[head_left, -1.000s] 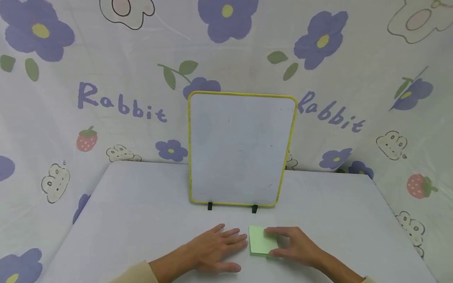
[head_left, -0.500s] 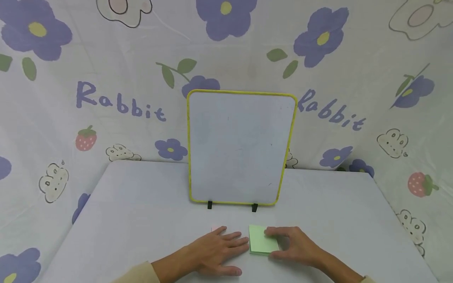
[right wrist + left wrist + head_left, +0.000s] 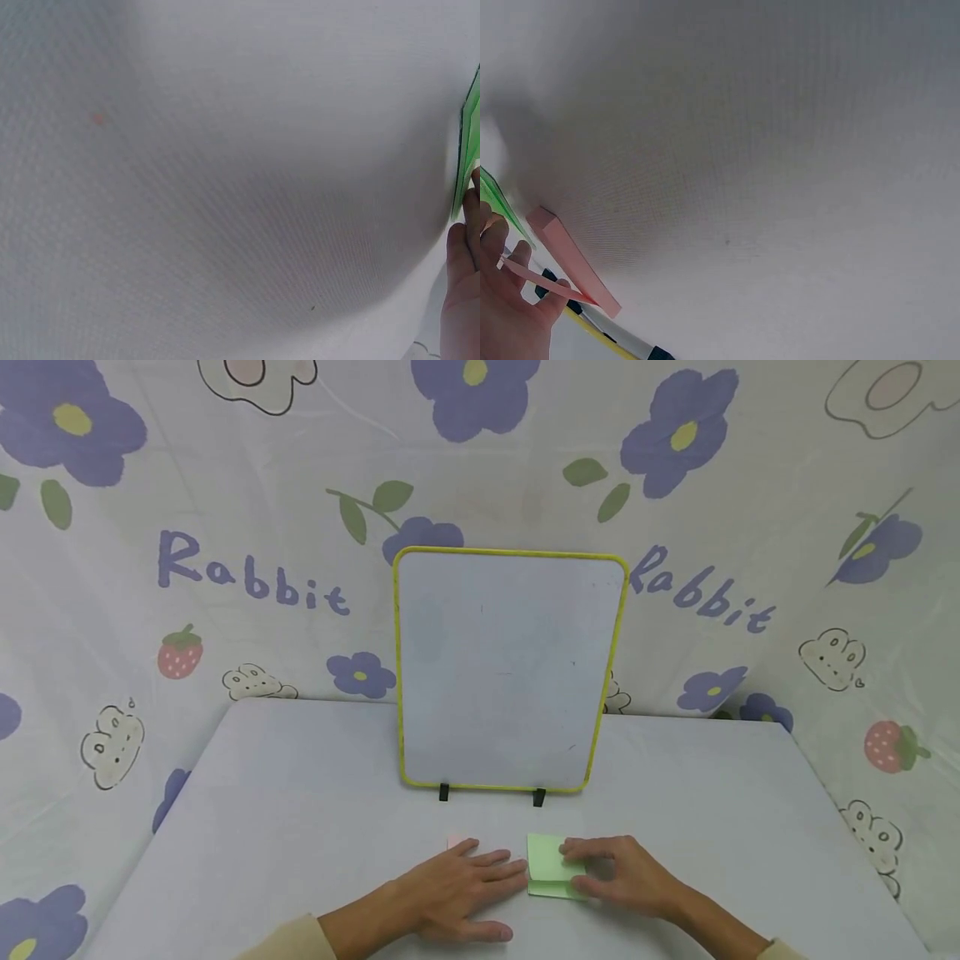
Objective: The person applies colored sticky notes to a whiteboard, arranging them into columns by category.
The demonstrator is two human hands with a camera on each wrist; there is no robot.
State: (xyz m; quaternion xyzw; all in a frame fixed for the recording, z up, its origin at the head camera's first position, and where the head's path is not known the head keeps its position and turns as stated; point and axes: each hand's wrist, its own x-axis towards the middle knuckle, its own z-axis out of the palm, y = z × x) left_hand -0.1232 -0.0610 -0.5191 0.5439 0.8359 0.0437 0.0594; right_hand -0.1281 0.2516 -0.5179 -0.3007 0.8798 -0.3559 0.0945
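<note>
at the left, a corner of pink paper (image 3: 453,842) is shown beyond the spread fingers of the left hand (image 3: 467,891), much as half a second ago; a full second ago no pink could be seen there. in the left wrist view a thick square pad of pink paper (image 3: 576,262) is seen, its thin pink top sheet (image 3: 538,280) raised away at one end and joined to the pad at the other.

between and behind the two pads, an upright white board with a yellow rim (image 3: 510,668) is carried by small black feet (image 3: 538,797) on the white table (image 3: 322,818).

to the right, more has been changed: the thin green top sheet (image 3: 544,857), laid flat half a second ago, is now lifted at its near edge, and a strip of the square pad of green paper (image 3: 546,890) is bared beneath. by this, the sheet is judged to be loosened only in part.

the left hand is held wide, fingers nearly straight, thumb set well apart; whether the pink sheet is gripped or merely touched cannot be told. the right hand (image 3: 633,878) is held narrower, its fingers and thumb bent round the right side of the green pad, with the thumb beside the lifted edge.
</note>
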